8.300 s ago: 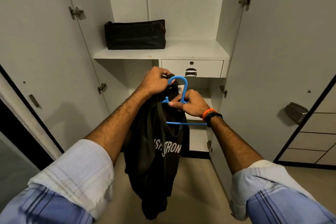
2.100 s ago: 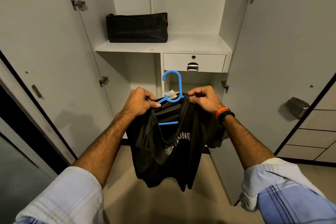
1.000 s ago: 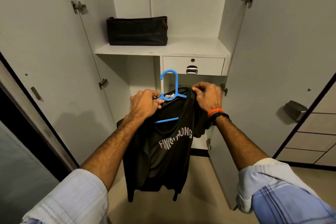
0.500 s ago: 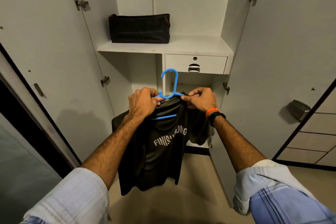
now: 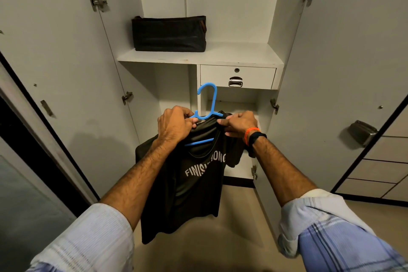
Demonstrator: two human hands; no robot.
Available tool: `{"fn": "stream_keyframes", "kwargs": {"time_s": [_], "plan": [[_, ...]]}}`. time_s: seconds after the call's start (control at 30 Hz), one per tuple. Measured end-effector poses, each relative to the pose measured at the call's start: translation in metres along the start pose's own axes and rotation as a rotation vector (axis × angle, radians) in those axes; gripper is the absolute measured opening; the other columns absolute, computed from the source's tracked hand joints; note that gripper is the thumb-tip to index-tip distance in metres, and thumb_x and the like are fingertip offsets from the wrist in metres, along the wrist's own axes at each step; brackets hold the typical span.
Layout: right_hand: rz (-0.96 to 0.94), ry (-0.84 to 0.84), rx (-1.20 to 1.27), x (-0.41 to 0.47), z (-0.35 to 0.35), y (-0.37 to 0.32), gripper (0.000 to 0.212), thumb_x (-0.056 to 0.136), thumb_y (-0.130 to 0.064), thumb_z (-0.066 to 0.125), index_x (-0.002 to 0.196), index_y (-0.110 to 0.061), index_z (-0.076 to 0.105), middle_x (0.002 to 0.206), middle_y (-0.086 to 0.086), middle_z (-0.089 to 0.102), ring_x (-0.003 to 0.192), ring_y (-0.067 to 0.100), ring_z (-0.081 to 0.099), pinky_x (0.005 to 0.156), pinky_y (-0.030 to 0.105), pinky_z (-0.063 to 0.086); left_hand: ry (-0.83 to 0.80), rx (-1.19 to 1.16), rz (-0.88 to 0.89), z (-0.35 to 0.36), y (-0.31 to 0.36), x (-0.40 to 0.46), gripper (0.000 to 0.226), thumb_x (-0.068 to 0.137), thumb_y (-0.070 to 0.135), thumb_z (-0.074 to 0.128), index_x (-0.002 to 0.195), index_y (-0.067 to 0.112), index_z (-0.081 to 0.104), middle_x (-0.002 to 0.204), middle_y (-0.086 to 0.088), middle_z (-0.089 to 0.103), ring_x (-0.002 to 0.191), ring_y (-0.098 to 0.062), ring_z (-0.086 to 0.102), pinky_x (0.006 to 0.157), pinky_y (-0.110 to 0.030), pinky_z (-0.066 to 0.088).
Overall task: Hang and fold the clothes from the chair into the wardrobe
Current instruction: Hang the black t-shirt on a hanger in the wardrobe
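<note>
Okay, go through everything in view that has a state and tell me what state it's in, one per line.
Black T-shirt: on the hanger, held in the air.
Blue hanger: inside the shirt, hook free, not on a rail.
Left hand: gripping the shirt's shoulder.
Right hand: pinching the other shoulder.
Wardrobe doors: open.
Drawer: closed.
Black bag: on the shelf.

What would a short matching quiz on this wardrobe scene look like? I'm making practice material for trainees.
Things:
1. blue hanger
2. black T-shirt
3. black bag
4. drawer

States:
A. closed, under the shelf
B. rests on the shelf
C. hook sticks up between the hands
D. draped on the hanger, gripped at both shoulders

Pairs: 1-C, 2-D, 3-B, 4-A
</note>
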State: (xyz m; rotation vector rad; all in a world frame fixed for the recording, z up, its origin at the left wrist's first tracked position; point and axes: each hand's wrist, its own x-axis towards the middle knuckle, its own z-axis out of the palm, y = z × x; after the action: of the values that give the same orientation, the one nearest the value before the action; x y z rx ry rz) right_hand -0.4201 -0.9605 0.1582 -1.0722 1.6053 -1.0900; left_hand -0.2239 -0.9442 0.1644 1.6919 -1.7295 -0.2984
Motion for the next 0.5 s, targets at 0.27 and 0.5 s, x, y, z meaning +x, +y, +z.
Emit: {"fn": "stream_keyframes", "kwargs": {"time_s": [0.27,0.5], "plan": [[-0.037,0.023,0.115,0.001,-0.003,0.002,0.007,0.08,-0.009,0.07,0.083,-0.014,0.074,0.088,0.002,0.076,0.086,0.017,0.071,0.077,0.033,0.06,0.017,0.045,-0.023,-0.001,-0.003,0.0,0.021,0.083,0.042,0.073,0.095,0.025,0.077,0.076,0.011,0.068,0.087,-0.014,0.062,0.091,-0.043,0.053],[0.079,-0.167,0.177,-0.007,-0.014,-0.002,0.009,0.082,-0.02,0.073,0.086,-0.012,0.069,0.068,0.0,0.059,0.057,0.011,0.052,0.055,0.022,0.047,0.018,0.087,-0.008,0.003,-0.001,-0.002,0.029,0.082,0.046,0.074,0.099,0.024,0.077,0.089,0.004,0.072,0.089,-0.015,0.062,0.09,-0.044,0.053]]}}
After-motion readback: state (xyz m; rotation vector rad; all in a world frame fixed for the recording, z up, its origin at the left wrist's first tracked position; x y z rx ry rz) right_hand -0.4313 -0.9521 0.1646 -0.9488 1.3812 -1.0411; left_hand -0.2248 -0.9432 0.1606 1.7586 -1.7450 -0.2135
